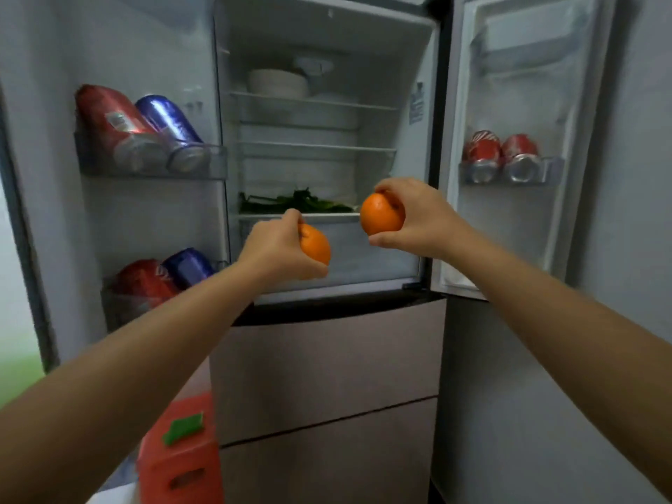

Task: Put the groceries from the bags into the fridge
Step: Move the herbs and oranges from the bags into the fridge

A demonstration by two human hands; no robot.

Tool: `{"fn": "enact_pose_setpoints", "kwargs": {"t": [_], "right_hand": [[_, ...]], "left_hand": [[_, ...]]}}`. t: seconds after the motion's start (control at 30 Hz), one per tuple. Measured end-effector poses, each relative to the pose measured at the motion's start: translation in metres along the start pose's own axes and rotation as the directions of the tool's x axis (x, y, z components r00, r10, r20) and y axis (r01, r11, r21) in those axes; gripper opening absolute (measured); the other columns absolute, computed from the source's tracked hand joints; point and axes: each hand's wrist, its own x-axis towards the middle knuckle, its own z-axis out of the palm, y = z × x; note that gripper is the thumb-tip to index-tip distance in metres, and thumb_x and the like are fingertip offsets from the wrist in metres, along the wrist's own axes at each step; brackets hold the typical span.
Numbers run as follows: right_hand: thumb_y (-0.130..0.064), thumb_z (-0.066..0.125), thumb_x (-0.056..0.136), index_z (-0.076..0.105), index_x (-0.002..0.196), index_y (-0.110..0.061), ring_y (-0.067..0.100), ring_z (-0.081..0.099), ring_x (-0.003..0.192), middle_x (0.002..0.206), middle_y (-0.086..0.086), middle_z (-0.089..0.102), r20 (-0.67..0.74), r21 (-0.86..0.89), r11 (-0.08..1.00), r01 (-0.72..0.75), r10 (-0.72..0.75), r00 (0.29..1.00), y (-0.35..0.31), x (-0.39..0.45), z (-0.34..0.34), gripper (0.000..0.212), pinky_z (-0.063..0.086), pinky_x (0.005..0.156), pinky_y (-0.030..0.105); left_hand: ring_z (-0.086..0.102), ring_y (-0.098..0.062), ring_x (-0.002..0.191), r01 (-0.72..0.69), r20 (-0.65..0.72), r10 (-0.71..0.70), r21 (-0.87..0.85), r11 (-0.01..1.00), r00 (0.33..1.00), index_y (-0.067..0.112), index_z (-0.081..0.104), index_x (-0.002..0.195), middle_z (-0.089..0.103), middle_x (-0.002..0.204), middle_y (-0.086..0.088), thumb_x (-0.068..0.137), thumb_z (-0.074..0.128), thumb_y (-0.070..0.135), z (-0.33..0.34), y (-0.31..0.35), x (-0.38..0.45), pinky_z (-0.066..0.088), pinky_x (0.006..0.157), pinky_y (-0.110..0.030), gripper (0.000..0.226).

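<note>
The fridge [327, 41] stands in front of me with both upper doors swung wide. My left hand [276, 249] grips an orange [317, 244] in front of the bottom compartment of the fridge's open section. My right hand [422, 216] grips a second orange [380, 214], a little higher and to the right, level with the lowest glass shelf [302, 217]. Green leafy vegetables [298, 202] lie on that shelf. The two oranges are apart and neither touches a shelf.
The left door bins [152, 169] hold red and blue cans [171, 129], with more cans [160, 278] lower down. Two red cans [502, 158] sit in the right door bin. White bowls [278, 83] stand on the top shelf. A red bag [182, 456] sits at the lower left.
</note>
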Motion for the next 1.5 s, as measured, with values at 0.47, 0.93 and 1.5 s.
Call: {"fn": "enact_pose_setpoints", "kwargs": {"t": [0.47,0.93,1.5], "right_hand": [[-0.028,0.072,0.075,0.045,0.129,-0.014,0.025,0.050,0.116,0.131,0.009,0.052,0.249,-0.151,0.979,0.138,-0.097,0.964,0.193,0.269,0.111,0.062,0.037,0.080,0.025],[-0.029,0.068,0.079,0.050,0.121,-0.011,0.022,0.046,0.092,0.102,0.005,0.048,0.873,-0.332,0.826,0.456,0.086,0.479,0.296,0.412,0.273,0.050,0.041,0.074,0.032],[-0.025,0.062,0.084,0.047,0.128,-0.005,0.027,0.044,0.124,0.134,0.015,0.048,0.733,-0.174,0.939,0.295,-0.076,0.676,0.350,0.411,0.368,0.050,0.038,0.102,0.033]], "left_hand": [[0.045,-0.020,0.094,0.084,0.025,-0.091,0.219,0.972,0.995,0.016,0.043,0.126,0.054,0.122,-0.007,0.073,0.073,0.035,0.086,-0.032,0.307,0.041,0.075,-0.032,0.063],[0.053,-0.027,0.119,-0.077,0.548,-0.210,0.453,0.888,0.810,0.012,0.044,0.131,0.051,0.133,-0.010,0.076,0.072,0.039,0.238,-0.092,0.491,0.046,0.094,-0.034,0.067],[0.055,-0.027,0.114,0.013,0.491,-0.178,0.321,0.947,0.853,0.010,0.045,0.125,0.057,0.124,-0.010,0.083,0.061,0.042,0.305,-0.133,0.514,0.044,0.091,-0.032,0.055]]}}
